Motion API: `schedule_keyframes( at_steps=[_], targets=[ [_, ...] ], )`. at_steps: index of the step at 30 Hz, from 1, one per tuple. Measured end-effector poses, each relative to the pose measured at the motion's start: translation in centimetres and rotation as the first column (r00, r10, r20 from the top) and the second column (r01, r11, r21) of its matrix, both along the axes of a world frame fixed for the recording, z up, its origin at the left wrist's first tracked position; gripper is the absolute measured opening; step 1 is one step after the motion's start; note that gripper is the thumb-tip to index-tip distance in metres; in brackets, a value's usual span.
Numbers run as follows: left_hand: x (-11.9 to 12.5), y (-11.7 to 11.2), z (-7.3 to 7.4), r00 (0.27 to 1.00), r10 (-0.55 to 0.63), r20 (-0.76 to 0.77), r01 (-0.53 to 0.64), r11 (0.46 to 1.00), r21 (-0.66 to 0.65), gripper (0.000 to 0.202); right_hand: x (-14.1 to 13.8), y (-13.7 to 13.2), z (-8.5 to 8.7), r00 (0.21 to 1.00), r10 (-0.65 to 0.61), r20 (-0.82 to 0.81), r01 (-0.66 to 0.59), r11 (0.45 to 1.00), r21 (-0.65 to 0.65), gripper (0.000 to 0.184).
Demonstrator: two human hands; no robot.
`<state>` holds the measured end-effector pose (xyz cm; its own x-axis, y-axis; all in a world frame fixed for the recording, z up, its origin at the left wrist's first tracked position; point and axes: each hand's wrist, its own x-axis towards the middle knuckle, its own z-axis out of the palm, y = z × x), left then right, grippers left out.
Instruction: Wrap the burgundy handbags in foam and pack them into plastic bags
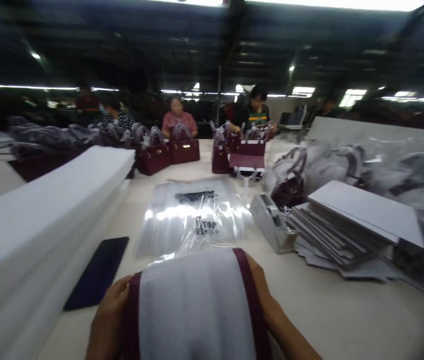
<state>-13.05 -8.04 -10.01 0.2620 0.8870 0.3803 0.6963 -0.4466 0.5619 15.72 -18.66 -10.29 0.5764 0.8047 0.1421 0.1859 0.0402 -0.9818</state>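
Close in front of me is a maroon handbag (134, 315), with a white sheet (197, 305) covering its middle and maroon showing along both side edges. My left hand (109, 320) is closed on its left side, and my right hand (262, 285) grips the right side, with its fingers partly hidden behind the bag. Just beyond the bag lies a stack of clear plastic bags (193, 215) with black lettering. A dark flat panel, perhaps a phone (97, 272), rests left of my left hand.
A thick stack of white foam sheets (47, 200) fills the left. To the right are a tape dispenser (272, 225), white cardboard pieces (365, 215) and plastic-wrapped handbags (324, 165). Maroon handbags (185, 151) stand across the table, where a person in pink (179, 120) and others work.
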Motion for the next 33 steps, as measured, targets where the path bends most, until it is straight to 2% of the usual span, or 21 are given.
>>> schedule_keyframes(
  at_steps=[2,4,6,8,10,12,14,15,19,22,25,29,31,33],
  targets=[
    [-1.0,0.2,-0.2,0.999,-0.036,-0.003,0.035,0.998,-0.054,0.021,0.3,-0.4,-0.4,0.997,0.052,0.049,-0.052,0.999,-0.009,0.016],
    [-0.9,0.2,-0.4,0.999,0.001,0.054,0.008,0.985,-0.170,0.020,0.9,-0.8,-0.9,0.991,0.097,0.093,-0.095,0.995,-0.031,0.019],
    [-0.5,0.2,-0.7,0.985,0.092,0.148,-0.040,0.946,-0.321,0.024,1.9,-0.6,-1.3,0.987,0.085,0.138,-0.074,0.994,-0.085,0.023],
    [-0.5,0.2,-1.0,0.972,0.096,0.215,-0.011,0.930,-0.368,0.026,3.1,0.5,-1.3,0.992,0.038,0.118,-0.019,0.987,-0.157,0.030],
    [-0.7,0.3,-1.0,0.979,-0.047,0.198,0.097,0.964,-0.249,0.033,4.1,2.0,-0.7,0.995,0.096,0.031,-0.086,0.964,-0.251,0.039],
    [-1.2,0.5,-0.7,0.979,-0.195,0.060,0.199,0.977,-0.081,0.038,4.5,3.4,0.2,0.953,0.296,-0.071,-0.303,0.907,-0.293,0.043],
    [-1.7,1.2,-0.6,0.967,-0.245,-0.068,0.245,0.969,-0.015,0.025,4.3,4.1,1.2,0.871,0.481,-0.101,-0.490,0.835,-0.252,0.044],
    [-1.9,1.7,-0.6,0.967,-0.233,-0.101,0.232,0.973,-0.019,0.020,3.9,4.1,1.7,0.843,0.531,-0.091,-0.538,0.820,-0.195,0.044],
    [-2.2,3.7,-1.8,0.992,-0.090,-0.090,0.084,0.994,-0.068,0.029,2.1,2.4,2.6,0.852,0.518,0.079,-0.523,0.850,0.059,0.051],
    [-1.9,4.5,-2.8,0.998,-0.017,-0.063,0.014,0.999,-0.045,0.024,1.4,1.0,2.7,0.856,0.473,0.209,-0.509,0.842,0.179,0.038],
    [-1.3,4.6,-2.8,0.991,-0.114,-0.070,0.116,0.993,0.024,0.030,1.5,0.9,2.1,0.854,0.451,0.259,-0.503,0.844,0.187,0.027],
    [-0.8,5.2,-1.9,0.923,-0.348,-0.162,0.363,0.928,0.078,0.020,2.1,2.3,1.1,0.834,0.474,0.282,-0.524,0.840,0.139,0.046],
    [-0.6,6.0,-1.2,0.887,-0.409,-0.213,0.433,0.898,0.081,0.028,2.2,3.0,1.1,0.814,0.521,0.258,-0.560,0.822,0.107,0.053],
    [-0.2,6.8,-0.3,0.869,-0.420,-0.261,0.455,0.886,0.087,0.032,2.1,3.3,1.9,0.799,0.567,0.200,-0.581,0.813,0.020,0.054]
  ],
)
